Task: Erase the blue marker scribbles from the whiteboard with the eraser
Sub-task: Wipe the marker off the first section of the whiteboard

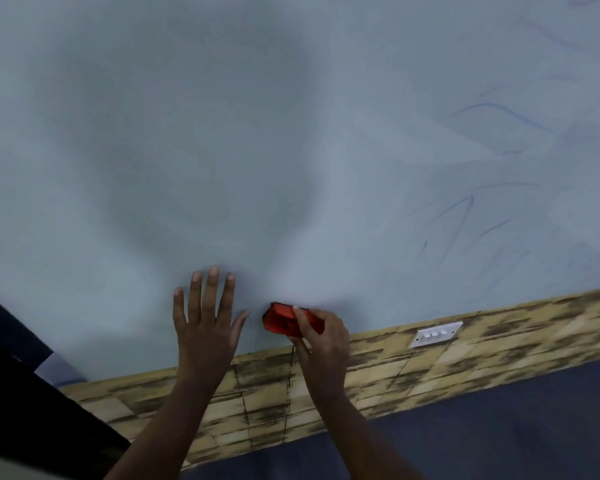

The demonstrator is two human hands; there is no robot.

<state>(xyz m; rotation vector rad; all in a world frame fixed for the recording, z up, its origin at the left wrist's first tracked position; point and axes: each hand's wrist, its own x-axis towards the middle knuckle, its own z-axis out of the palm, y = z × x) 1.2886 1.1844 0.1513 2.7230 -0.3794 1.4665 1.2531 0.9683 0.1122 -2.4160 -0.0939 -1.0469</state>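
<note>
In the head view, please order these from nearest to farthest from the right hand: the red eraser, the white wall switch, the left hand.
From the right hand:
1. Red eraser, gripped in that hand, against the whiteboard.
2. Left hand, just left, flat on the board.
3. White wall switch, off to the right, below the board.

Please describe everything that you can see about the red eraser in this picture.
The red eraser is a small block with a glossy, plastic-looking body and a dark edge on its upper left end, probably the wiping pad. The right hand grips it, fingers curled over its right part, so that part is hidden. It lies tilted against the lower area of the whiteboard, just above the board's bottom edge. It is apart from the left hand and far from the blue scribbles.
</note>
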